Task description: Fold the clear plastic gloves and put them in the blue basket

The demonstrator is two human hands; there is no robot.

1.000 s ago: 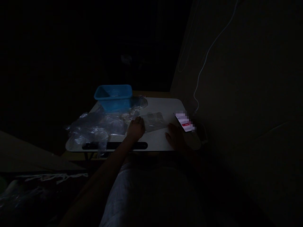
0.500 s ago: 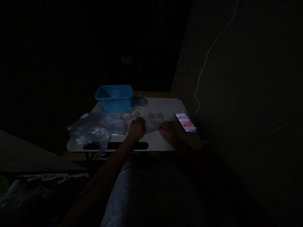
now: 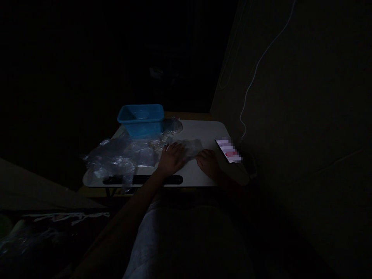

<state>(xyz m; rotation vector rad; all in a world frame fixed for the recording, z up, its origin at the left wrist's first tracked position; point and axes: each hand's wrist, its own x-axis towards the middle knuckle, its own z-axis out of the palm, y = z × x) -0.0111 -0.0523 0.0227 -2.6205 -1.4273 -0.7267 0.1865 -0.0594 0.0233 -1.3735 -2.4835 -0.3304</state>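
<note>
A clear plastic bag (image 3: 194, 145) lies flat on the white table (image 3: 200, 128) between my hands. My left hand (image 3: 172, 158) rests on the bag's left part with its fingers stretched out and slightly apart. At the bag's right edge, my right hand (image 3: 207, 162) has its fingers curled together on the plastic; the exact grip is dim. Left of my left hand, a crumpled heap of clear plastic (image 3: 116, 155) spreads over the table and hangs past its front edge.
A blue plastic basket (image 3: 145, 130) stands at the back left of the table. On the right side lies a phone (image 3: 225, 149) with a lit screen. A white cable (image 3: 255, 69) hangs along the wall. A dark slot (image 3: 174, 179) runs along the table's front. The room is very dark.
My left hand has opened from a closed shape and moved slightly right, its fingers now flat over the bag. The right hand stays nearly in place at the bag's edge.
</note>
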